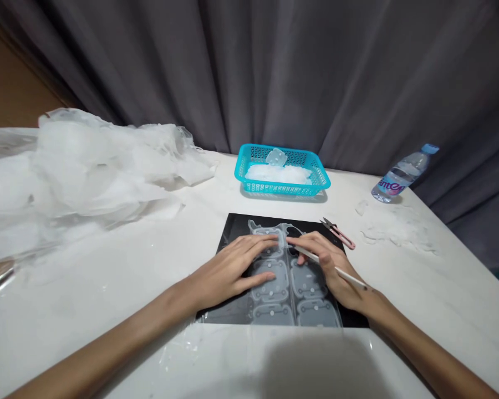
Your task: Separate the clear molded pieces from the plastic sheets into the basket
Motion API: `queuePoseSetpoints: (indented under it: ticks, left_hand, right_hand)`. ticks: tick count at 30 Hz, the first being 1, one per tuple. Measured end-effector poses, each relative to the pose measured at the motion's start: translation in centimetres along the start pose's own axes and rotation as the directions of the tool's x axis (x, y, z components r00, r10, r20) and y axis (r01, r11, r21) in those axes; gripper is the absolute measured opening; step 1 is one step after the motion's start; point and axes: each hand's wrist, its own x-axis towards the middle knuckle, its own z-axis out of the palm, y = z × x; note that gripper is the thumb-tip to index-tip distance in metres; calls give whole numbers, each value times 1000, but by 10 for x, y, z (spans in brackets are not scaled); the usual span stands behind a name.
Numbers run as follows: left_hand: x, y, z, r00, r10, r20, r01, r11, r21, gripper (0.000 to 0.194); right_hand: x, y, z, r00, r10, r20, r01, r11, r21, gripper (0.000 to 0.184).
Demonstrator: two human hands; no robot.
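A translucent moulded sheet (270, 282) with rows of rounded rectangular pieces lies on a black board (233, 310). My left hand (243, 263) rests flat on the sheet's left side, its fingers stretched out and thumb spread. In my right hand (330, 266) is a slim white pen-shaped craft knife (349, 278), its thin tip pointing left at the strip between the two columns of pieces. The fingertips of both hands lie close together near the sheet's upper end. Loose, irregular edging of the sheet sticks up toward the far edge of the board.
Pink-handled thread snips (344, 238) lie at the board's far right corner. Behind it stands a turquoise basket (283, 189) holding translucent pieces. A big heap of whitish film (87, 166) covers the left. A water bottle (403, 176) leans at right, near clear scraps (399, 230).
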Motion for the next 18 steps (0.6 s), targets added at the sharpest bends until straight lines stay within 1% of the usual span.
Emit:
queuePoseSetpoints:
  ticks: [1, 3, 5, 7, 9, 11, 13, 15, 16, 18]
  left_hand:
    - [1, -1, 1, 1000, -3, -11, 3, 1000, 17, 59]
    - [1, -2, 2, 999, -19, -35, 21, 999, 40, 61]
    - [1, -5, 4, 999, -35, -40, 37, 998, 41, 60]
    - [1, -8, 6, 998, -38, -43, 39, 999, 36, 59]
    - [1, -12, 6, 997, -50, -58, 53, 998, 44, 57]
    - [1, -14, 4, 996, -72, -58, 75, 995, 59, 55]
    - [3, -14, 1, 997, -79, -20, 80, 994, 69, 53]
    - [4, -12, -2, 997, -66, 25, 65, 996, 55, 46]
    - [5, -10, -3, 998, -59, 38, 57, 998, 40, 43]
    - [6, -7, -5, 998, -42, 43, 42, 999, 8, 37]
  right_hand:
    - [4, -3, -1, 1000, 4, 0, -4, 1000, 15, 67]
    - [11, -10, -2, 1000, -7, 2, 7, 999, 31, 46]
    - [18, -15, -2, 998, -42, 45, 40, 999, 35, 25]
    - [24, -15, -2, 993, -72, 97, 69, 997, 29, 17]
    - [29, -9, -4, 995, -52, 82, 53, 999, -5, 16]
    - [34, 2, -7, 1000, 8, -1, -8, 999, -44, 17]
    - [38, 16, -11, 994, 86, -65, -88, 996, -30, 23]
    - [42, 29, -14, 987, 142, -77, -141, 990, 12, 30]
    - [44, 34, -16, 986, 151, -77, -150, 989, 21, 32]
    - [48, 38, -19, 990, 122, -66, -123, 992, -13, 35]
